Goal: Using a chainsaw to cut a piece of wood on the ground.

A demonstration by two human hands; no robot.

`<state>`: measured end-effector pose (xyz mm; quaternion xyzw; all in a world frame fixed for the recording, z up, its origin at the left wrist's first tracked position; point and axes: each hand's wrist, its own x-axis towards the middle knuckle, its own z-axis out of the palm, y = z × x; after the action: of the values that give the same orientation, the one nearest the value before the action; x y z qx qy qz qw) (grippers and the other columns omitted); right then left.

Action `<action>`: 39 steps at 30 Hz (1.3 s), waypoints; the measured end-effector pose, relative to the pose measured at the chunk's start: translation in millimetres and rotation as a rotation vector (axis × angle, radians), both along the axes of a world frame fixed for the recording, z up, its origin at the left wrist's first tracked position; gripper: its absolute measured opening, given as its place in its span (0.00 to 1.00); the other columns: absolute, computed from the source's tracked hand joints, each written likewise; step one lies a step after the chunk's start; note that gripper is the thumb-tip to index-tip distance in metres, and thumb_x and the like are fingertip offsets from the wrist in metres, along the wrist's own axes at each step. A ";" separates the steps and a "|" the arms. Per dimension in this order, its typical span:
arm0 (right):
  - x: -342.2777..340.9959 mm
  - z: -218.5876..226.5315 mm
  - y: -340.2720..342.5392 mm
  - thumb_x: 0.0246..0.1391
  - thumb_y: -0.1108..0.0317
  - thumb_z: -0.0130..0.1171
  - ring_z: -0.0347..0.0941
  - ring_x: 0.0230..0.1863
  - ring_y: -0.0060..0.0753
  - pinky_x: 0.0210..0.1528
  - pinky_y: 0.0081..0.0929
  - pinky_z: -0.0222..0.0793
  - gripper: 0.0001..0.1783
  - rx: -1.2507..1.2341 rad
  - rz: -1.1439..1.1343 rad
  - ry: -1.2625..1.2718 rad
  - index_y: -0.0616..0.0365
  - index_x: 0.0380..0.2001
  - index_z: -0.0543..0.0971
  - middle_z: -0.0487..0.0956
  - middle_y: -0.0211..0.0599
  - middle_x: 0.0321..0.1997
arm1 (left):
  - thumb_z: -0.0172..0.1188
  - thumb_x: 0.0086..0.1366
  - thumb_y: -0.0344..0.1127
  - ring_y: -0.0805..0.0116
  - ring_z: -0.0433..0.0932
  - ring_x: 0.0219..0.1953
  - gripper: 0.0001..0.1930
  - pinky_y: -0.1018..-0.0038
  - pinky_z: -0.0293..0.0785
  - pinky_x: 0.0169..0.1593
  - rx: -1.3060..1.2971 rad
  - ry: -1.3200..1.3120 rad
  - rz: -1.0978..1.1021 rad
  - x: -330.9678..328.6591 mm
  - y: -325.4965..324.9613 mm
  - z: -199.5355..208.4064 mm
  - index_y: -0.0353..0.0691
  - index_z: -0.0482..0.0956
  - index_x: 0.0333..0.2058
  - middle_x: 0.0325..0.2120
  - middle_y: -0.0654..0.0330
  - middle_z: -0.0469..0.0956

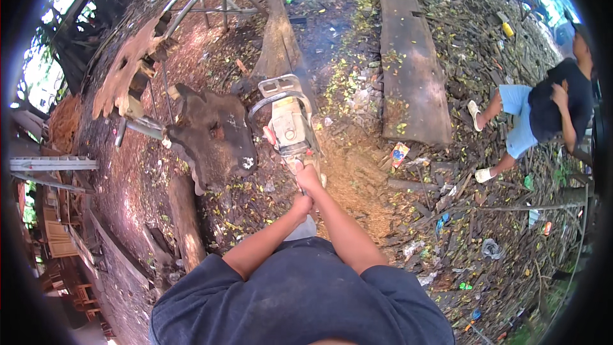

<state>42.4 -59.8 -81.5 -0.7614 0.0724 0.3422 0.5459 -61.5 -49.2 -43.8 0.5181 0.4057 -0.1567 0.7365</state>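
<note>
Gripping the rear end of a pale chainsaw (290, 126), the right hand (309, 177) was wrapped around it, and the left hand (302, 204) was curled closed just nearer to the body; I could not tell what was inside it. The chainsaw was in the middle, with a thick dark wood slab (216, 129) near its left side. Farther left stood a pole frame (211, 1), and nearer lay a log (186, 220). Sawdust (354, 182) covered the ground to the right; beyond it, a long plank (414, 57) lay, and a co-worker (562, 102) stood at far right.
</note>
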 end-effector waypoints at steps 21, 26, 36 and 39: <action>91.9 15.5 61.2 0.60 0.47 0.50 0.76 0.20 0.43 0.27 0.40 0.70 0.29 -0.090 -0.043 -0.209 0.71 0.33 0.72 0.77 0.53 0.22 | 0.50 0.65 0.36 0.74 0.58 0.10 0.12 0.74 0.48 0.15 -0.007 -0.012 0.009 97.9 53.4 23.0 0.42 0.70 0.22 0.14 0.64 0.66; 105.7 4.1 71.6 0.60 0.49 0.50 0.74 0.17 0.41 0.21 0.39 0.68 0.29 -0.065 -0.036 -0.217 0.72 0.28 0.73 0.76 0.49 0.18 | 0.50 0.66 0.39 0.75 0.58 0.10 0.13 0.74 0.47 0.14 0.010 -0.029 0.011 107.7 59.8 19.7 0.42 0.70 0.22 0.13 0.64 0.67; 148.2 33.4 76.5 0.61 0.50 0.48 0.73 0.14 0.40 0.19 0.39 0.65 0.30 -0.016 -0.063 -0.269 0.70 0.18 0.76 0.74 0.46 0.14 | 0.51 0.64 0.37 0.75 0.61 0.10 0.09 0.75 0.50 0.13 0.024 -0.103 0.012 145.3 61.1 45.8 0.43 0.72 0.26 0.14 0.65 0.69; 131.9 68.5 76.7 0.61 0.50 0.48 0.73 0.14 0.39 0.19 0.39 0.65 0.31 0.053 0.024 -0.117 0.70 0.20 0.76 0.74 0.46 0.14 | 0.51 0.63 0.35 0.75 0.61 0.11 0.06 0.75 0.50 0.13 0.037 -0.095 0.069 137.3 69.3 45.1 0.43 0.70 0.27 0.14 0.65 0.67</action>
<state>174.3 16.9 -13.0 -0.7660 0.0221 0.3056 0.5652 75.8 20.1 1.3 0.5241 0.3906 -0.0990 0.7503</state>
